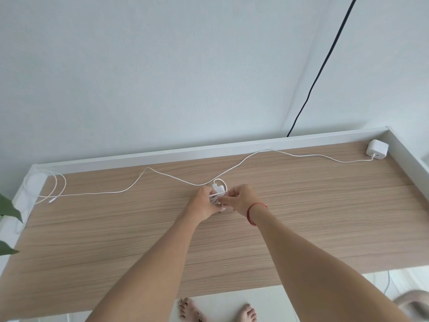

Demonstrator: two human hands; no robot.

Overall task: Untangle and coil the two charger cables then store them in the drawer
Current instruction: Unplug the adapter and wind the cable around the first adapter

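At the middle of the wooden desk [116, 240], my left hand [204, 203] and my right hand [241, 198] both grip a small white charger with its cable wound around it [218, 189]; a short loop sticks up behind the fingers. A second white cable [162, 174] lies stretched across the back of the desk. It runs from a white power adapter [377, 149] in the far right corner to loose loops and a free plug end [52, 201] at the far left. The drawer is not in view.
A low white rim [162, 153] borders the desk's back and sides. A black cord [325, 63] hangs down the wall behind it. Green plant leaves [9, 205] reach in at the left edge. My bare feet [216, 310] stand on a white floor below the front edge.
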